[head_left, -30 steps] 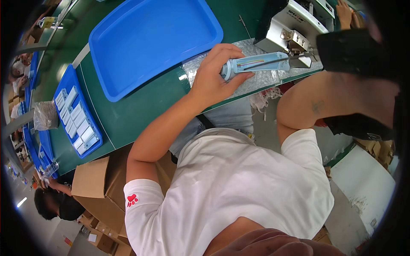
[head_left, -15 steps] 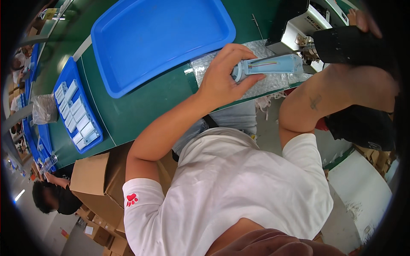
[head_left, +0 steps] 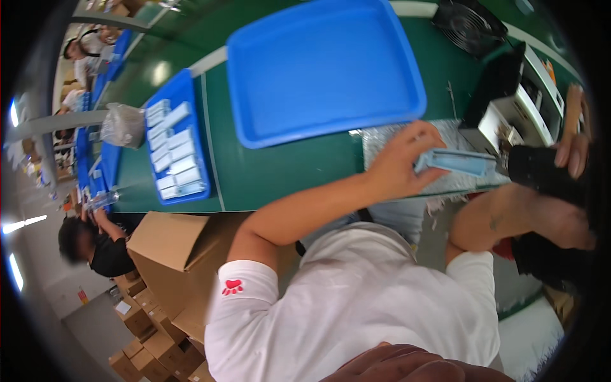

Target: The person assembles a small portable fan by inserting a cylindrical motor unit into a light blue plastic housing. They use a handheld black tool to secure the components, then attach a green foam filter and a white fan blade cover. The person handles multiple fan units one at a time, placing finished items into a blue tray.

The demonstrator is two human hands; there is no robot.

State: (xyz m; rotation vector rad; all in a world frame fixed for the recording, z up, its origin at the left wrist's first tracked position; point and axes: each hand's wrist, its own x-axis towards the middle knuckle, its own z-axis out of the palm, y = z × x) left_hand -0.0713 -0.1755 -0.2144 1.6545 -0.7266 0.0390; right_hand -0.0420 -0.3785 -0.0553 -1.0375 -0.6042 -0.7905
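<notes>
Light-blue plastic housing point(head_left: 463, 163) is lying lengthwise in my left hand point(head_left: 407, 156), its long open hollow facing up and its free end pointing right. My left fingers and thumb are closing round its near end, and I am holding it just above a clear plastic sheet point(head_left: 449, 130) by the front edge of the green worktop point(head_left: 280, 175). My right hand point(head_left: 571, 153) is wrapping round a black cylindrical tool point(head_left: 541, 169), partly lost in the dark rim of the view. My two hands are staying apart, the tool's metal front end coming up beside the housing's free end; whether they are touching, I cannot tell.

Behind the tool, a black-and-silver machine point(head_left: 536, 92) is standing on the worktop, with a black fan point(head_left: 468, 28) sitting farther back. Ahead of my left forearm, a large blue tray point(head_left: 324, 76) is resting, and left of it a smaller blue tray point(head_left: 196, 114) is carrying rows of pale pieces point(head_left: 181, 140). Below that, an open cardboard box point(head_left: 165, 254) is standing beside me.
</notes>
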